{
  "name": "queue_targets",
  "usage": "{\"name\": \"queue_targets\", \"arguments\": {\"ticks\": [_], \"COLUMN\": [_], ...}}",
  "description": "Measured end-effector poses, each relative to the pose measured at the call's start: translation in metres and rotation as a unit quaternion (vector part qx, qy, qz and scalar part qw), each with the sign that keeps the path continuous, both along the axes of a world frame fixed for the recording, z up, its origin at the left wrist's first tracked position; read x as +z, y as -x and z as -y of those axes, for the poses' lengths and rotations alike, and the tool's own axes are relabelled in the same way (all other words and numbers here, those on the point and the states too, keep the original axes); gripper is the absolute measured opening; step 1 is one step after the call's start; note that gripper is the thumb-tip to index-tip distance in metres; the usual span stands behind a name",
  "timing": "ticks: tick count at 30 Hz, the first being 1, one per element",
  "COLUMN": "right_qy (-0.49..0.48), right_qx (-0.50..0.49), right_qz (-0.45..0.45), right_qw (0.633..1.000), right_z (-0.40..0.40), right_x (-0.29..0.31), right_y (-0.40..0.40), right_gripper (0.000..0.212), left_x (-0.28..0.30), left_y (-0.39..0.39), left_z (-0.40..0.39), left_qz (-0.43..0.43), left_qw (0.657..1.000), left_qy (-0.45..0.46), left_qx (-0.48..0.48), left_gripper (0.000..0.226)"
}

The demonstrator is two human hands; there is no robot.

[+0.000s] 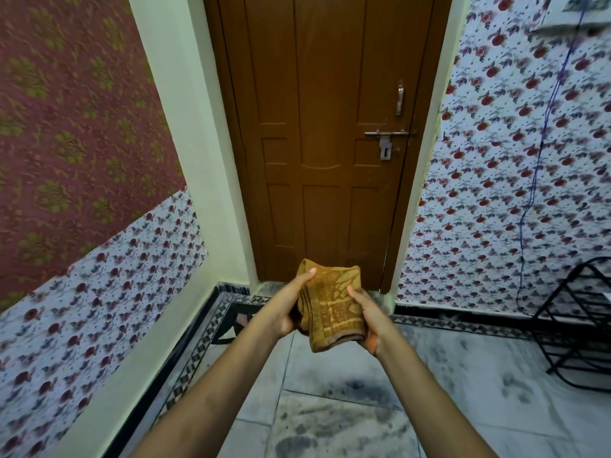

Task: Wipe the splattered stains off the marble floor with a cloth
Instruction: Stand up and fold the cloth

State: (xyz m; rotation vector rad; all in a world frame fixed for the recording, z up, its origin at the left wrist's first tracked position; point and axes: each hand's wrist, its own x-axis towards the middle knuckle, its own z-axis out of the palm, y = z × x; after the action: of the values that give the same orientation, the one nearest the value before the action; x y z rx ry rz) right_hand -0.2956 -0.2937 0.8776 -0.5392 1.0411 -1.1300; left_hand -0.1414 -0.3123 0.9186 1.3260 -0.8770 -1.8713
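A folded mustard-yellow cloth (330, 302) is held up in front of me, well above the floor. My left hand (291, 302) grips its left edge with the thumb laid over the top. My right hand (367, 319) grips the right edge, thumb on the front face. Below my arms the pale marble floor (463, 401) carries dark grey smudged stains (334, 421), with more blotches (515, 388) to the right.
A shut brown wooden door (330, 143) with a metal latch (386, 137) stands straight ahead. Patterned walls close in on both sides. A black wire rack (578, 325) stands on the floor at the right. A black-and-white tiled border (198, 345) runs along the left wall.
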Motion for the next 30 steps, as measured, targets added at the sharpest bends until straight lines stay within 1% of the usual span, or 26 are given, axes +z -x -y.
{"name": "queue_targets", "arguments": {"ticks": [3, 5, 10, 13, 17, 23, 27, 30], "right_qy": [-0.002, -0.011, -0.045, -0.064, -0.095, -0.121, -0.131, -0.138], "right_qx": [-0.010, -0.020, -0.031, -0.039, -0.066, -0.099, -0.108, -0.114], "right_qz": [-0.019, -0.021, -0.030, -0.044, -0.043, -0.050, -0.039, -0.036], "right_qw": [1.000, 1.000, 0.998, 0.996, 0.992, 0.986, 0.985, 0.983], "right_z": [-0.002, -0.006, -0.015, -0.022, -0.032, -0.050, -0.062, -0.069], "right_x": [-0.011, -0.016, -0.033, -0.048, -0.064, -0.078, -0.080, -0.078], "right_y": [-0.002, -0.003, -0.005, -0.006, 0.000, 0.034, 0.073, 0.112], "right_gripper": [0.036, 0.035, 0.026, 0.015, 0.014, 0.025, 0.014, 0.011], "left_x": [-0.018, -0.027, -0.052, -0.073, -0.094, -0.105, -0.107, -0.106], "left_y": [-0.002, -0.003, -0.007, -0.008, 0.002, 0.042, 0.080, 0.121], "left_z": [0.002, 0.000, -0.001, 0.000, 0.000, -0.010, -0.021, -0.027], "left_qz": [0.025, 0.039, 0.034, 0.046, 0.063, 0.066, 0.076, 0.081], "left_qw": [0.999, 0.998, 0.998, 0.998, 0.998, 0.997, 0.995, 0.995], "left_qy": [0.034, 0.050, 0.014, -0.009, -0.029, -0.043, -0.056, -0.055], "left_qx": [0.014, 0.031, 0.045, 0.033, 0.012, -0.013, -0.026, -0.031], "left_gripper": [0.051, 0.045, 0.032, 0.029, 0.029, 0.023, 0.006, 0.007]}}
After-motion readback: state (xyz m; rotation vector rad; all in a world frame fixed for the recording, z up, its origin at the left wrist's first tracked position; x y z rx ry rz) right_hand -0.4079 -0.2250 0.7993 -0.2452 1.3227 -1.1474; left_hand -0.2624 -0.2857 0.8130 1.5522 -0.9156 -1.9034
